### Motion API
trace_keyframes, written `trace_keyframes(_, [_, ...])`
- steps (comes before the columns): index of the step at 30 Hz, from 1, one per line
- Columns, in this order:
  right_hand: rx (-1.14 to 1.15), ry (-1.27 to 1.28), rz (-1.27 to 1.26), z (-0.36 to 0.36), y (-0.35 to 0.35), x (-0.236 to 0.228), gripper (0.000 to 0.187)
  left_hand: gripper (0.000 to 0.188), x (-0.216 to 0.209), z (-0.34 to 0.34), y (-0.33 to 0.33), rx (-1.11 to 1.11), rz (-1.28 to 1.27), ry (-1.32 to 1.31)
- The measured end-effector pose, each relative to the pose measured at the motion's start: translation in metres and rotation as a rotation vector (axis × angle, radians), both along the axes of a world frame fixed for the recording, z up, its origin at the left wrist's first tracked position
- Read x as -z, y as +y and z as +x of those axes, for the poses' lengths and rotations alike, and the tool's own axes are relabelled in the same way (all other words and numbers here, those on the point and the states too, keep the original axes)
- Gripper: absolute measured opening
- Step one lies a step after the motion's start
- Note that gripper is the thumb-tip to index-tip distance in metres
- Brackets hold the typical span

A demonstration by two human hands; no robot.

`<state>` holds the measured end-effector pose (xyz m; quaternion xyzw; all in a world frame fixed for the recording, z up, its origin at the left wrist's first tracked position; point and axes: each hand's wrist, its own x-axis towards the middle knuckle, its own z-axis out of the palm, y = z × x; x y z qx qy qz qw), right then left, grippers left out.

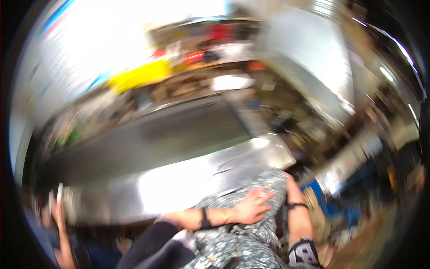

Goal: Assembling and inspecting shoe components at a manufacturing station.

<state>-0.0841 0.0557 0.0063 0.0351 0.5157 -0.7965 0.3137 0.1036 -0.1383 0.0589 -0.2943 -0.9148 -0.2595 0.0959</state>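
My left hand (253,207) lies over a floral-patterned cloth (251,244) at my front, its fingers spread and pointing right. A dark band circles that wrist. To the right, my right forearm (298,219) reaches up along the cloth's edge, also with a dark band. My right hand is hidden behind or inside the raised part of the cloth, so its fingers do not show. A shiny metal worktop (179,179) runs just beyond the cloth. The picture is smeared by motion.
Behind the worktop lies a darker metal surface (179,125), then a cluttered shelf with a yellow item (141,76). At the far left another person's hand (56,210) is by the worktop's end. Blue items (329,204) and blurred clutter fill the right side.
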Motion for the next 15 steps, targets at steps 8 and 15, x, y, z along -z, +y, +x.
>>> trace_keyframes(8, [-0.159, -0.045, 0.26, -0.038, -0.007, 0.031, 0.036, 0.045, 0.009, 0.018, -0.003, -0.044, 0.108, 0.053])
trace_keyframes(15, [-0.063, -0.063, 0.285, -0.027, -0.005, 0.032, 0.041, 0.043, -0.011, 0.017, -0.033, 0.137, 0.238, -0.18])
